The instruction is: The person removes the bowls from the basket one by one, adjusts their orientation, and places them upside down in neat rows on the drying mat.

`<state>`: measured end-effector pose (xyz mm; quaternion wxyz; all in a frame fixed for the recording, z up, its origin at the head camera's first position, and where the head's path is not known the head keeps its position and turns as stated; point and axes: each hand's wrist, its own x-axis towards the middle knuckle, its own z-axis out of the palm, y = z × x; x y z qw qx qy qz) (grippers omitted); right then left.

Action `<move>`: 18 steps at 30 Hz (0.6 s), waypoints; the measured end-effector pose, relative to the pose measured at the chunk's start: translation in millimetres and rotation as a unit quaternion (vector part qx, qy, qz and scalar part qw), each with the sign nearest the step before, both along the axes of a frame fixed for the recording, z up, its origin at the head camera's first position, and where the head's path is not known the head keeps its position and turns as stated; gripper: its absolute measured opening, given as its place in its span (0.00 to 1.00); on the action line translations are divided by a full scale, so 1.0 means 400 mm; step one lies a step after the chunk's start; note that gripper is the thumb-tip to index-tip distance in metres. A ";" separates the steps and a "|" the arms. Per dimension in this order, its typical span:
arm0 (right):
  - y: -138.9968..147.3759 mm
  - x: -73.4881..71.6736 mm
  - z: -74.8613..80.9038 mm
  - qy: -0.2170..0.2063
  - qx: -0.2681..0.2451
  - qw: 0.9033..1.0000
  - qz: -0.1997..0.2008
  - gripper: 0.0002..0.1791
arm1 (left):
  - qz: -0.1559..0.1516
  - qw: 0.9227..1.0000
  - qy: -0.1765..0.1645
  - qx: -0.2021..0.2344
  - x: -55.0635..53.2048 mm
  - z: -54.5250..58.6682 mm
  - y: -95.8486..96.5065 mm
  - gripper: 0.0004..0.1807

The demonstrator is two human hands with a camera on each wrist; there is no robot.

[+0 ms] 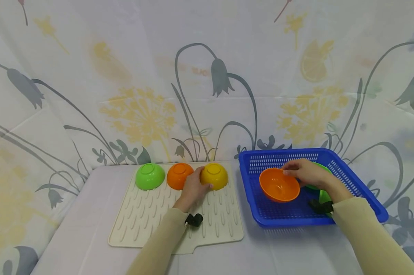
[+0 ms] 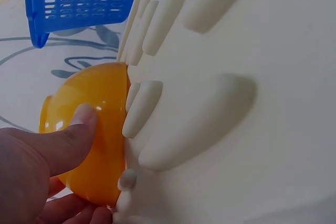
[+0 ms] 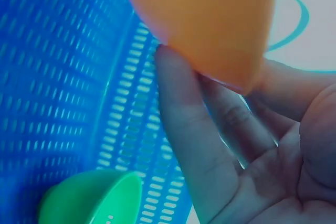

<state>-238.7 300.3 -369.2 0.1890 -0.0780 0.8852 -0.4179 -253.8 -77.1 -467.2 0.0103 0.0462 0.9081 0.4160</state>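
A yellow bowl sits upside down on the cream drying mat. My left hand grips its side, thumb on the near wall and fingers behind it; the left wrist view shows the bowl's rim down at the ridged mat. To the left, an orange bowl and a green bowl also stand inverted. Over the blue basket, my right hand pinches the rim of another orange bowl, its opening tilted towards me.
Inside the basket, green bowls lie at the right, partly hidden by my right hand and wrist. The basket stands right of the mat on a white-covered table. A floral curtain hangs behind.
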 end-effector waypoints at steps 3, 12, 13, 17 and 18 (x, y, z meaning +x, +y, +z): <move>-0.013 0.008 0.014 0.002 -0.022 1.000 -0.009 0.21 | -0.002 1.000 -0.003 -0.009 -0.001 0.002 0.003 0.41; -0.085 0.042 0.064 0.042 -0.019 0.998 -0.034 0.22 | -0.016 0.999 0.006 -0.029 -0.004 0.010 0.000 0.41; -0.092 0.046 0.068 0.045 -0.016 0.998 -0.035 0.22 | -0.017 0.999 0.006 -0.031 -0.004 0.011 0.000 0.41; -0.121 0.059 0.076 0.046 -0.021 0.998 -0.044 0.21 | -0.021 0.999 0.003 -0.030 -0.003 0.012 -0.003 0.42; -0.127 0.062 0.076 0.048 -0.023 0.998 -0.045 0.21 | -0.022 0.999 0.003 -0.030 -0.002 0.012 -0.004 0.43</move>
